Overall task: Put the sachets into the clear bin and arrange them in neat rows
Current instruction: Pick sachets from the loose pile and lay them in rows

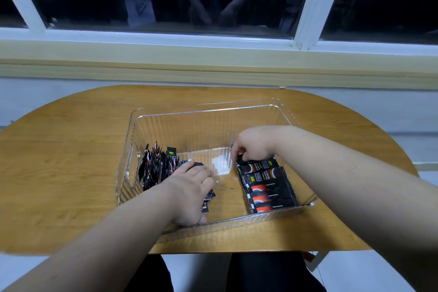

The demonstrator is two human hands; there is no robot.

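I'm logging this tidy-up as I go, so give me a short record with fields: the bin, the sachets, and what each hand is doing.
Bin: clear bin on wooden table
Left side: standing sachets bunched unevenly against the left wall
Right side: flat row of sachets lying side by side
Left hand: inside the bin, grips handful of sachets
Right hand: pinches far sachet at the row's far end

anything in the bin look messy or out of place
Yes: the left sachets in the clear bin stand jumbled, leaning at mixed angles, and more stick out unevenly under the left hand. The right row lies flat and orderly.
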